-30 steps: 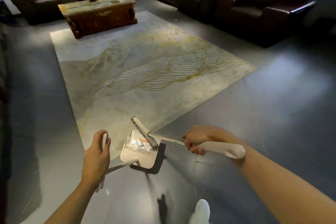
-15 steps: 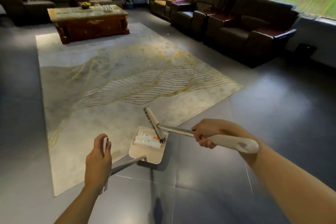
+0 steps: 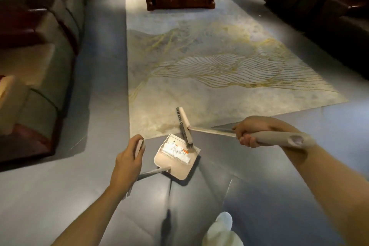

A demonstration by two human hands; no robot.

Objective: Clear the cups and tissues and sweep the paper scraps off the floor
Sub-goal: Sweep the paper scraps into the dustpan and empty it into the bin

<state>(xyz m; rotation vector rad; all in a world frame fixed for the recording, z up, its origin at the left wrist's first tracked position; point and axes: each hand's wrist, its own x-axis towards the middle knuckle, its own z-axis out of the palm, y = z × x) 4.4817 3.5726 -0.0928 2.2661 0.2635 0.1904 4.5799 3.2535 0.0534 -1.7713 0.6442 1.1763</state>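
Scraps were a white blur in the dustpan by the rug's near edge; its handle top was hidden inside the gripping left hand. Right hand clenched the broom, bristles over the pan's far edge

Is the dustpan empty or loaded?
Loaded: white paper scraps lie in the dustpan held by the left hand; the right hand holds the broom.

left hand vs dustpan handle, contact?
Touching. The head view shows the left hand with its fingers curled round the top of the dustpan handle; the handle's pale tip shows between thumb and fingers.
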